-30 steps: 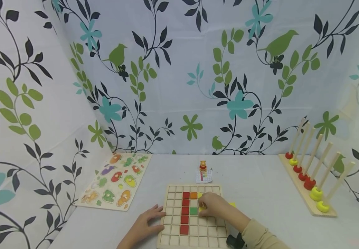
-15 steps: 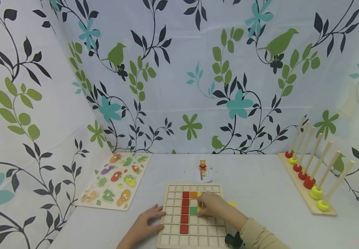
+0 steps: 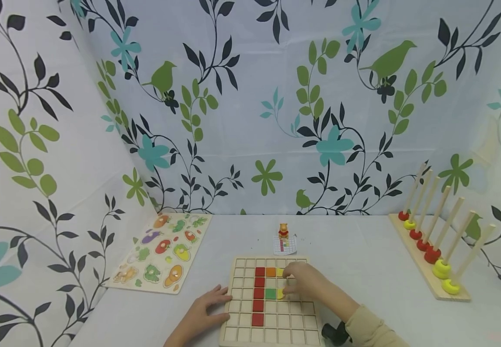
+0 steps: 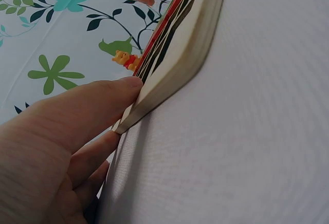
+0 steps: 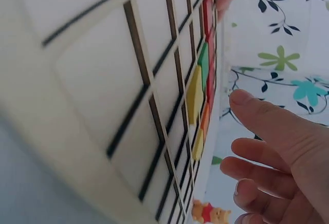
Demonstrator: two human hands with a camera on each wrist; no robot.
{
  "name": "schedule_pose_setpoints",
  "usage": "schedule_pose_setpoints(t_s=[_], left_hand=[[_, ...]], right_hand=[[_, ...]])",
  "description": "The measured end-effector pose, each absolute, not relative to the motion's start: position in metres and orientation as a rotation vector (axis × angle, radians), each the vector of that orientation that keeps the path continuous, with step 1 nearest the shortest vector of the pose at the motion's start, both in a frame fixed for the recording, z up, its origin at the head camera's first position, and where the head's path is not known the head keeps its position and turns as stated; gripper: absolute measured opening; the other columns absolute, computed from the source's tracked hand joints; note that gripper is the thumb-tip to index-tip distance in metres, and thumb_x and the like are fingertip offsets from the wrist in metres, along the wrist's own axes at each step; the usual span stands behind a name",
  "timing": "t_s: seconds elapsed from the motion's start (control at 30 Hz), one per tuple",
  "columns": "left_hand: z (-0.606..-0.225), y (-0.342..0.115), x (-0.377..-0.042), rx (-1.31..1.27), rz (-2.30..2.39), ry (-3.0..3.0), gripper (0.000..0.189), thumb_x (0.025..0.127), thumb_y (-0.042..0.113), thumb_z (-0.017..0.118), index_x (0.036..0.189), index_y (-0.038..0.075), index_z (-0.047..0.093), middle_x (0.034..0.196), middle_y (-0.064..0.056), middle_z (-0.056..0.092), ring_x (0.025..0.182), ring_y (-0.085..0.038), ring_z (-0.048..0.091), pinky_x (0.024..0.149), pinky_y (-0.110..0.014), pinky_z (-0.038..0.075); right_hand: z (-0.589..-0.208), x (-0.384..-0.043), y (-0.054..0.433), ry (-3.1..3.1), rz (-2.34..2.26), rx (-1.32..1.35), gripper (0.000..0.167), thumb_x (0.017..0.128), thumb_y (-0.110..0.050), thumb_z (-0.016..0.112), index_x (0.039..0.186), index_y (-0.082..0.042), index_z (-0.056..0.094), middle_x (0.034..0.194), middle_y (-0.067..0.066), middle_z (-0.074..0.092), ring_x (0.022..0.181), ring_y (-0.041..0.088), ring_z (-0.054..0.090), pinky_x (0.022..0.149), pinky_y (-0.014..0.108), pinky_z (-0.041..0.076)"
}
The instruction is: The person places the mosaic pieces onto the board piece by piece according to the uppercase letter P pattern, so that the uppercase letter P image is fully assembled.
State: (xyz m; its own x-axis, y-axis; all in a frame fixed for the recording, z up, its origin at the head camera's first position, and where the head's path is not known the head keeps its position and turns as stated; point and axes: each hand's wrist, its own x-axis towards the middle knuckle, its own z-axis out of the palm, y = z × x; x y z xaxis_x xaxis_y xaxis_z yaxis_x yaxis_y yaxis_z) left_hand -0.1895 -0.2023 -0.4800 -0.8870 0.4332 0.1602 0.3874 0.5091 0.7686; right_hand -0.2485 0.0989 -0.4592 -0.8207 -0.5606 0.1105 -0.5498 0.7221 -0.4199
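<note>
A wooden grid board (image 3: pixel 272 336) lies before me with a column of red tiles (image 3: pixel 257 319). Right of that column sit an orange tile (image 3: pixel 270 272), a green tile (image 3: pixel 270 294) and two yellow tiles, one beside the green (image 3: pixel 280 293) and one beside the orange (image 3: pixel 279 272). My right hand (image 3: pixel 304 279) hovers over the board beside the yellow tiles, fingers apart; the right wrist view shows nothing held in this hand (image 5: pixel 277 157). My left hand (image 3: pixel 200 311) touches the board's left edge; its thumb rests on the rim in the left wrist view, where the hand (image 4: pixel 67 131) looks loosely extended.
Behind the board stand a small bear figure (image 3: pixel 283 231) and a printed grid card (image 3: pixel 285 246). A vegetable puzzle board (image 3: pixel 146 288) lies at left. On the right is a wooden peg stand (image 3: pixel 454 293) with red and yellow rings. Something black (image 3: pixel 336 333) shows by the right wrist.
My right hand has drawn back to the right and its fingers have come off the yellow tile beside the green one, which now shows more. The left hand has not moved.
</note>
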Motion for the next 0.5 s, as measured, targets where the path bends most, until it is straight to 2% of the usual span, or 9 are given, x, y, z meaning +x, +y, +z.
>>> schedule_pose_setpoints(t_s=[0.17,0.3,0.5], left_hand=[[-0.498,-0.207,-0.197,0.721,1.324,2.704,0.037,0.077,0.022,0.07,0.109,0.005,0.063,0.124,-0.016,0.051,0.12,-0.041,0.034,0.095,-0.058,0.025],[-0.512,-0.212,-0.203,0.719,1.303,2.713,0.039,0.077,0.031,0.07,0.111,0.012,0.063,0.126,-0.009,0.05,0.122,-0.036,0.034,0.096,-0.056,0.026],[-0.514,-0.214,-0.205,0.758,1.322,2.716,0.04,0.076,0.035,0.069,0.11,0.015,0.064,0.126,-0.007,0.051,0.122,-0.035,0.034,0.096,-0.056,0.026]], right_hand=[[-0.45,-0.25,0.116,2.932,-0.734,-0.898,0.031,0.072,-0.021,0.075,0.095,-0.003,0.065,0.097,0.005,0.062,0.095,0.025,0.056,0.081,0.038,0.047],[-0.441,-0.251,0.131,2.965,-0.752,-0.84,0.028,0.071,-0.015,0.075,0.094,-0.004,0.065,0.096,0.005,0.061,0.095,0.026,0.056,0.081,0.039,0.047],[-0.44,-0.254,0.153,2.995,-0.746,-0.748,0.026,0.07,-0.012,0.075,0.092,-0.004,0.064,0.089,0.001,0.06,0.088,0.023,0.056,0.077,0.037,0.048]])
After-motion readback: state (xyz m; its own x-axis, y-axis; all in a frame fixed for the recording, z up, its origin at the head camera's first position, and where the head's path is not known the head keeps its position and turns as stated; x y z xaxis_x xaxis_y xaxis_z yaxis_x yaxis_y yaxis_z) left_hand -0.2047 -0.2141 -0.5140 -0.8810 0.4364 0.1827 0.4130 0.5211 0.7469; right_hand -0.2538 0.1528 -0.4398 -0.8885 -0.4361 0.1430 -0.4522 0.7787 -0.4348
